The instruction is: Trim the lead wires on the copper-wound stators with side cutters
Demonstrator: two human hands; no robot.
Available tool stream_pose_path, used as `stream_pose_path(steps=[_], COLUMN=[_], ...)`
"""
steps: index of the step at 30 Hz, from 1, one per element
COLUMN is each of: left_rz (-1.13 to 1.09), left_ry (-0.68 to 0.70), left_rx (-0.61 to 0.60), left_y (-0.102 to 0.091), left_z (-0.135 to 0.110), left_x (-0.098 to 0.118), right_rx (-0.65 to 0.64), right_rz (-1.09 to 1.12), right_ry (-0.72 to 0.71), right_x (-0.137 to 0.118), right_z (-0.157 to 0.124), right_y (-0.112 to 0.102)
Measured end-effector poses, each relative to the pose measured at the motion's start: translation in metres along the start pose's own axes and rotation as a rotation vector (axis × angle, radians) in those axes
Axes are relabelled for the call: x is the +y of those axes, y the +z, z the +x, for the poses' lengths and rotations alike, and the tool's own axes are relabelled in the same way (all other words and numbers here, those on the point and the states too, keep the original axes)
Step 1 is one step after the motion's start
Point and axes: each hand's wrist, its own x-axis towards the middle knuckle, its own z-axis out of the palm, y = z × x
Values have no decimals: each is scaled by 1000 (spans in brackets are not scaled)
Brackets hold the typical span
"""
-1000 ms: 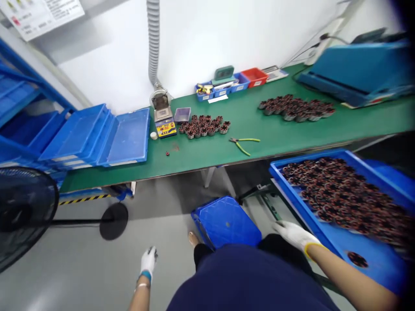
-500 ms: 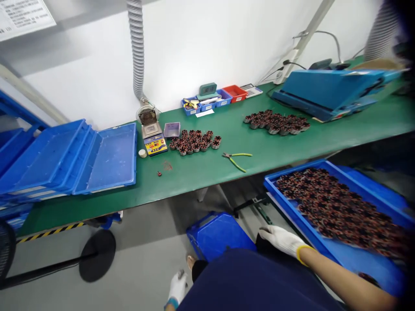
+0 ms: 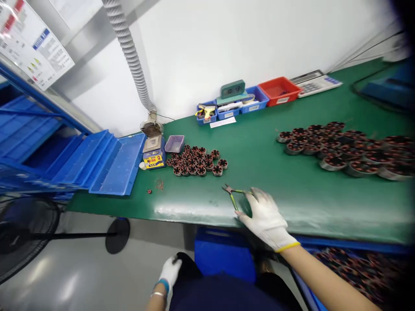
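Note:
My right hand [image 3: 261,214], in a white glove with a yellow cuff, reaches over the handles of the cutting pliers [image 3: 231,190]. Its thumb and fingers are apart, at the ends of the two green handles; the pliers lie spread on the green bench. Down by my dark-clothed leg, my left hand [image 3: 170,271], also gloved, rests with its fingers loosely extended and nothing visible in it. Beyond the pliers stands a cluster of motor stators [image 3: 197,160] with copper windings. A larger group of stators [image 3: 343,149] sits on the right.
A small scale [image 3: 154,155] and a purple tray [image 3: 174,144] stand behind the left cluster. Blue trays [image 3: 118,166] are at the left end. Small bins, one of them red [image 3: 279,88], line the wall. A floor fan [image 3: 26,235] stands lower left.
My right hand has risen from my lap to the pliers on the bench. My left hand has come up beside my leg. The view has shifted closer to the bench.

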Motion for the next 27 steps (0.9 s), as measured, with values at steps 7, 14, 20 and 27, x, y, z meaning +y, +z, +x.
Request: stream_pose_path(steps=[7,14,20,27], left_rz=[197,512,641,662], left_ry=[594,1094,1339,1256], left_rx=[70,-156,-377,-341], left_y=[-18,-8,43,63], left_z=[9,71,79,76], left_x=[86,187,261,282], right_rx=[8,-41,-155,-167], right_rz=[-213,-416,-489,-442], right_ry=[14,-14,45,72], right_x=[14,13,18,22], right_z=[32,38,32,30], right_y=[20,27,28,28])
